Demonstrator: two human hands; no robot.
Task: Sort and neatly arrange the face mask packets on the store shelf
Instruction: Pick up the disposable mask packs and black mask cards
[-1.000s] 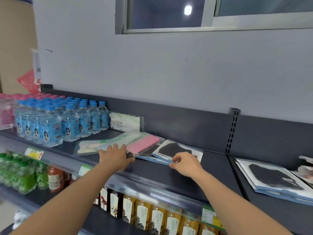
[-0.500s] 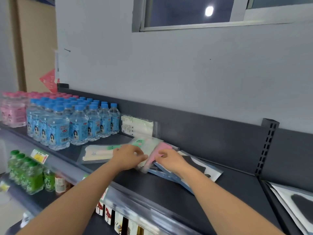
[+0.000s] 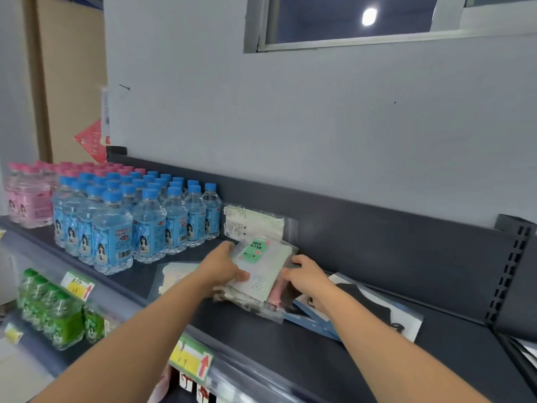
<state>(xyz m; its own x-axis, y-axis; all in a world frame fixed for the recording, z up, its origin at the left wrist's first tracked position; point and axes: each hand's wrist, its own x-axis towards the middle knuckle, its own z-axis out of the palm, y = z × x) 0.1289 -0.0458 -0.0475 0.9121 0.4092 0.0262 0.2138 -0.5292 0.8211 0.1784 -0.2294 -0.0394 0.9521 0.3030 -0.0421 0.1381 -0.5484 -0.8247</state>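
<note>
A small stack of clear face mask packets (image 3: 263, 264), green-labelled one on top and a pink one beneath, is tilted up off the dark shelf (image 3: 290, 344). My left hand (image 3: 222, 264) grips the stack's left edge with the thumb across the top packet. My right hand (image 3: 305, 276) holds the right edge, fingers curled round it. Another pale packet (image 3: 174, 274) lies flat to the left, partly under my left arm. One packet (image 3: 252, 225) leans upright against the shelf back. Black-mask packets with blue backing (image 3: 377, 312) lie to the right under my right forearm.
Several blue-capped water bottles (image 3: 139, 222) stand close on the left, pink-capped ones (image 3: 29, 196) beyond them. Green bottles (image 3: 52, 312) fill the lower shelf. Price tags (image 3: 191, 359) hang on the shelf's front rail. A slotted upright (image 3: 508, 274) divides the shelf at the right.
Both hands have gathered the green-labelled and pink packets into one stack and lifted it at a tilt. The camera has moved closer and leftward.
</note>
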